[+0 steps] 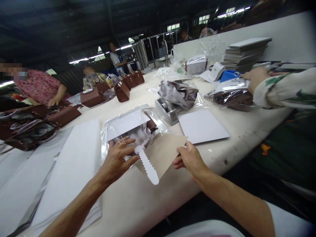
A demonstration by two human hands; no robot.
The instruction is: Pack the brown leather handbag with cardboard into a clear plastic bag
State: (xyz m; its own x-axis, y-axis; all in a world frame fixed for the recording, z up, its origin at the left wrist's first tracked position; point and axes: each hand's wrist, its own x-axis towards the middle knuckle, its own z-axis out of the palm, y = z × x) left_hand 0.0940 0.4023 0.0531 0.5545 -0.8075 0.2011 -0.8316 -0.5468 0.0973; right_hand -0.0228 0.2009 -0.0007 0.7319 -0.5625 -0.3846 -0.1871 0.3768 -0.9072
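Observation:
A brown handbag (150,122) lies in a clear plastic bag (105,131) on the table in front of me, with a white sheet (128,123) over part of it. My left hand (118,158) rests at the near side of this bag, fingers spread and its grip on nothing visible. Between thumb and fingers, my right hand (189,160) pinches the right corner of a beige cardboard sheet (166,151). The sheet is tilted and overlaps the bag's near edge. Across it lies a white strip with toothed edges (149,168), its round end near my left fingertips.
A tape dispenser (166,112) and white board (203,125) lie beyond my right hand. Another wrapped handbag (179,93) sits behind. At right, a co-worker's hand (258,79) touches a bagged handbag (232,98). Large white sheets (71,171) and brown handbags (66,115) occupy the left.

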